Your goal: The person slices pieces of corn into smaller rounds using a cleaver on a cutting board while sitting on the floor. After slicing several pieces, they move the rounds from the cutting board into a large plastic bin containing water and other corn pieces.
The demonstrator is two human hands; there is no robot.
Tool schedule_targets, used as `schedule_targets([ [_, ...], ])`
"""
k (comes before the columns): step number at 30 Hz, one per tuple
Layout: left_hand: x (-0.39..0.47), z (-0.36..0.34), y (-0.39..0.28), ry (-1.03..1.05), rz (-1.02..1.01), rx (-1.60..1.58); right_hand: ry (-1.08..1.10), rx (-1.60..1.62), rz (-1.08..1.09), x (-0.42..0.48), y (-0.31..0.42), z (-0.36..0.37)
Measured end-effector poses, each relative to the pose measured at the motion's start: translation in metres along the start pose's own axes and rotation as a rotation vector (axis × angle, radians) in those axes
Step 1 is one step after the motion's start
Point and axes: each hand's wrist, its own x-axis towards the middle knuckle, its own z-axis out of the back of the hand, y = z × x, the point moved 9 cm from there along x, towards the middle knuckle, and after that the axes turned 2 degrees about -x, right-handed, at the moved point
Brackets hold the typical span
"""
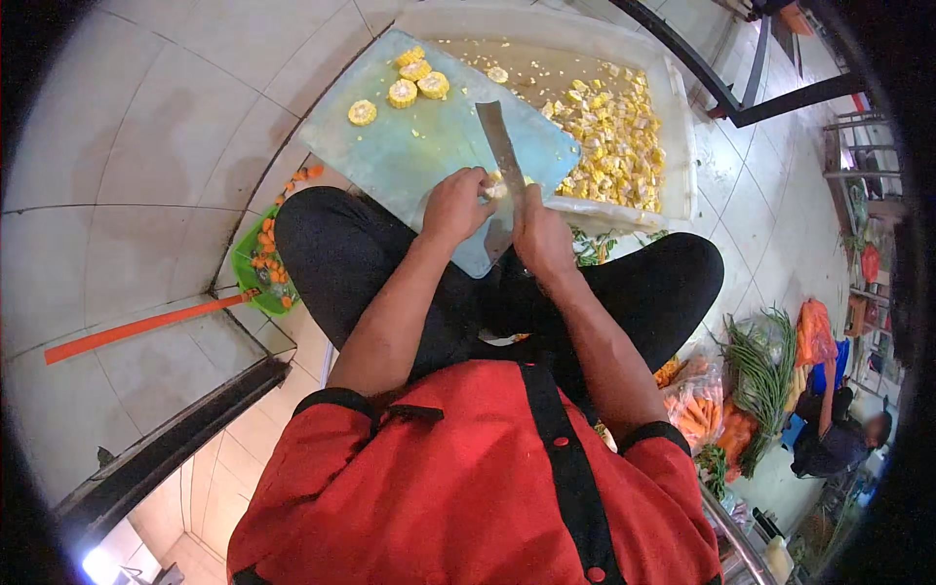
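A blue cutting board (431, 146) lies before me, its far right part over the rim of a white plastic tub (680, 146). My right hand (542, 234) grips a knife with a broad blade (500, 139), the tip pointing away from me. Just left of the blade, my left hand (455, 205) has its fingertips against a piece of corn (497, 187); how firmly it is held I cannot tell. Several round slices of corn cob (414, 71) sit at the board's far end. Cut corn chunks (603, 139) fill the tub's right side.
Left of my knee stands a green basket (245, 267) with carrot pieces (269, 241). Bagged carrots (691, 413) and long green beans (764, 380) lie to the right. Another person (833, 439) is beyond them. A black metal frame (731, 110) rises past the tub.
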Motion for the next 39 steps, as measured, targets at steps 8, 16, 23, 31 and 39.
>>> schedule_targets([
  [8, -0.001, 0.003, 0.004, 0.054, 0.036, 0.022, 0.084, -0.126, 0.07, 0.003, 0.014, -0.002],
  [16, 0.0, -0.001, 0.006, 0.064, 0.04, -0.009, 0.169, -0.133, 0.082, 0.006, -0.004, -0.032],
  [23, -0.001, -0.002, 0.001, 0.042, 0.016, -0.006, 0.169, -0.09, -0.006, 0.005, -0.01, -0.033],
  [31, -0.001, -0.001, 0.012, 0.062, 0.051, 0.02, 0.095, -0.193, 0.069, 0.0, 0.001, -0.027],
  [39, 0.026, 0.063, 0.039, -0.146, 0.114, -0.141, 0.088, 0.077, 0.043, -0.009, 0.002, -0.007],
])
